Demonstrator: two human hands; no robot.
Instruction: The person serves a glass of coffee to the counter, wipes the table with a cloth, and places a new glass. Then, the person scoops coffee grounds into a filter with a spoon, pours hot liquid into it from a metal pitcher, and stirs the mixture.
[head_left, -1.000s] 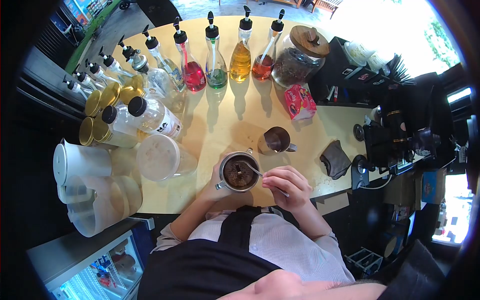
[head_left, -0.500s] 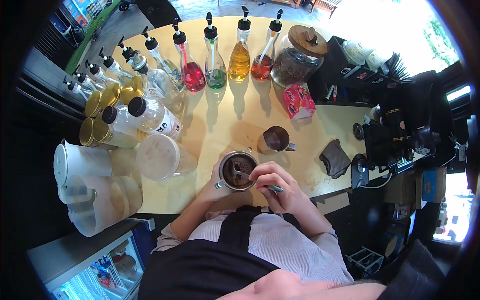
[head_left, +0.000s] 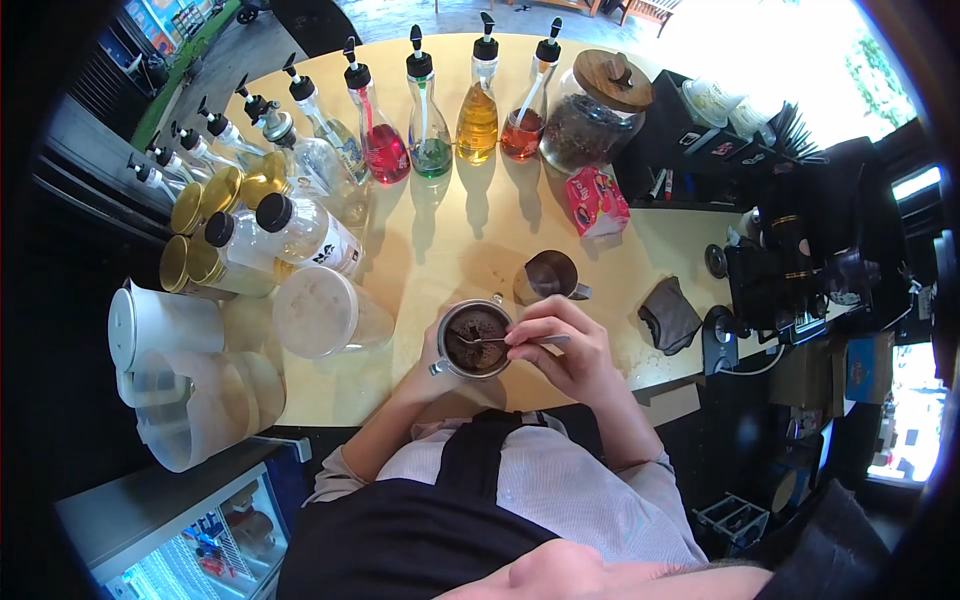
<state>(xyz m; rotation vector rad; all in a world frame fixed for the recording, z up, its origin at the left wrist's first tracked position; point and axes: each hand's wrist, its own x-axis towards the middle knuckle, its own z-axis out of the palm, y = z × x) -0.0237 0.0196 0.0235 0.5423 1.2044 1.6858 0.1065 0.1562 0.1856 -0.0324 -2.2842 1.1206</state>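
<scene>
A round metal cup with a small lug on each side stands near the table's front edge, with frothy dark brown liquid inside. My left hand is wrapped round its left side, its fingers mostly hidden by the cup. Between the thumb and fingers of my right hand is a metal spoon, its bowl dipped in the liquid and its handle sticking out to the right. Just behind my right hand sits a metal pitcher with a handle.
Pump bottles of coloured syrup line the back edge. Jars and a white-lidded tub crowd the left, beside a clear plastic pitcher. To the right lie a pink packet, a dark cloth and a black machine.
My right hand has shifted slightly up, and the spoon has swung so its handle lies more level. Its bowl has moved left within the cup. My left hand stays on the cup.
</scene>
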